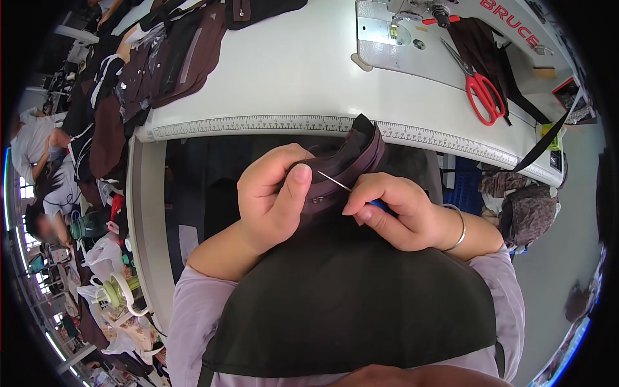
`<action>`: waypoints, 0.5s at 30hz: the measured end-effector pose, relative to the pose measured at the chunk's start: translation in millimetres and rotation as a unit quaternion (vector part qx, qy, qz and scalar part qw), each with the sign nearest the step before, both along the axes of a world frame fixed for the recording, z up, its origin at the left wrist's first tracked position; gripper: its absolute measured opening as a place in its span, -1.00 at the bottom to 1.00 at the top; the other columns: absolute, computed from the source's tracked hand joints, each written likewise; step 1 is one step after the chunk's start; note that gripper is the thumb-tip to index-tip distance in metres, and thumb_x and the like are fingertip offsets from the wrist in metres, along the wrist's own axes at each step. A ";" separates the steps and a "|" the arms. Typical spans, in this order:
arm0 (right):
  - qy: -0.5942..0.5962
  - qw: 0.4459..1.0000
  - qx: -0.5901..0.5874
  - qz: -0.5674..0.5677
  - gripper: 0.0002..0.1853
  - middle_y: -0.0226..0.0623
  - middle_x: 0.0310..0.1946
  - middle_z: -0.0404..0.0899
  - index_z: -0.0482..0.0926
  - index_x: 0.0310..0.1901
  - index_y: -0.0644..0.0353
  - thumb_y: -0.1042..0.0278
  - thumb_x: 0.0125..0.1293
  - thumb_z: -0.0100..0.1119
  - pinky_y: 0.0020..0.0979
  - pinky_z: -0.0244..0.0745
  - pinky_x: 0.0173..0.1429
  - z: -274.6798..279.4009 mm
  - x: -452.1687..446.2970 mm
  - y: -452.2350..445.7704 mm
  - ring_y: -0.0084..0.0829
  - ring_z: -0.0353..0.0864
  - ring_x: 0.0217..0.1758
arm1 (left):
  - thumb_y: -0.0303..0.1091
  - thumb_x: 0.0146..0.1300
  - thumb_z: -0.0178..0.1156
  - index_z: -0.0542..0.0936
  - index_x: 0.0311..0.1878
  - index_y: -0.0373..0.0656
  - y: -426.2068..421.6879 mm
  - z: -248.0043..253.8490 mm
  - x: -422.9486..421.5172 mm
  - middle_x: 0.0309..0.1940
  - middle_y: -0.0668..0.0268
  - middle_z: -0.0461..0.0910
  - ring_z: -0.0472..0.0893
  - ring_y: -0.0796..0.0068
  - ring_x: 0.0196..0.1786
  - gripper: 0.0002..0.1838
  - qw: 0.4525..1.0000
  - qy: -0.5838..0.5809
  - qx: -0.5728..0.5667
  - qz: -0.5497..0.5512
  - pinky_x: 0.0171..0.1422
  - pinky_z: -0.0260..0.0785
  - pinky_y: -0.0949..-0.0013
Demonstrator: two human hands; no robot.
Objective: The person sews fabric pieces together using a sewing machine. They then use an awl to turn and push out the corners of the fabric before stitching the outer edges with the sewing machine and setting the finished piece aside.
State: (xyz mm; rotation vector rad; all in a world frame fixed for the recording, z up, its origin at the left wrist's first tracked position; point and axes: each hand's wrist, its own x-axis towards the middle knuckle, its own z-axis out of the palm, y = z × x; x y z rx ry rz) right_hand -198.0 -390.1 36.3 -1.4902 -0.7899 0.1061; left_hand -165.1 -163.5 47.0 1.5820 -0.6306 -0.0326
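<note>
One white table (284,71), edged with a ruler strip (258,124), lies beyond the maroon and black cloth piece (372,155), which is folded into a curved band, seamed and slightly glossy, with its upper end overlapping the ruler in view. The left hand (274,193) pinches the cloth between thumb and bent fingers. The right hand (400,216) has its fingers curled closed around the blue handle of a thin metal-shafted tool (335,180), whose tip points to the cloth beside the left thumb; contact is unclear.
</note>
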 end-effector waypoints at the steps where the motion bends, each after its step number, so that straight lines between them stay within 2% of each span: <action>1: -0.006 1.000 0.000 0.001 -0.86 -0.25 -0.28 0.57 0.52 -0.01 0.29 0.65 0.49 0.04 -0.45 0.48 -0.19 -0.2 0.2 -0.1 -0.44 0.57 -0.31 | -0.34 0.55 0.05 0.57 -0.04 -0.47 -1.2 -0.3 1.1 -0.20 0.20 0.60 0.47 0.56 -0.23 -0.70 1.000 0.000 0.000 0.000 -0.12 0.32 0.49; 3: -0.004 1.000 0.001 0.002 -0.87 -0.25 -0.27 0.58 0.52 -0.01 0.29 0.64 0.48 0.04 -0.44 0.49 -0.19 -0.9 0.0 -0.1 -0.44 0.57 -0.31 | -0.38 0.55 0.10 0.58 -0.18 -0.40 -4.9 -1.2 3.7 -0.40 0.33 0.54 0.42 0.62 -0.37 -0.76 0.999 -0.001 -0.045 -0.003 -0.27 0.27 0.51; 10: -0.004 1.000 -0.005 0.001 -0.87 -0.25 -0.26 0.59 0.53 -0.02 0.29 0.64 0.48 0.05 -0.45 0.51 -0.18 -0.8 -0.2 -0.3 -0.44 0.59 -0.31 | -0.38 0.55 0.09 0.58 -0.17 -0.40 -8.1 0.4 1.8 -0.39 0.33 0.56 0.42 0.65 -0.36 -0.76 0.999 -0.010 -0.048 0.008 -0.27 0.27 0.53; 15: 0.002 1.000 -0.003 0.000 -0.87 -0.25 -0.26 0.60 0.53 -0.02 0.29 0.64 0.48 0.05 -0.45 0.51 -0.18 -0.7 -0.5 0.2 -0.44 0.59 -0.31 | -0.39 0.57 0.07 0.57 -0.14 -0.41 -10.3 0.7 -1.5 -0.34 0.36 0.58 0.42 0.70 -0.33 -0.76 0.994 0.062 -0.090 0.002 -0.24 0.28 0.56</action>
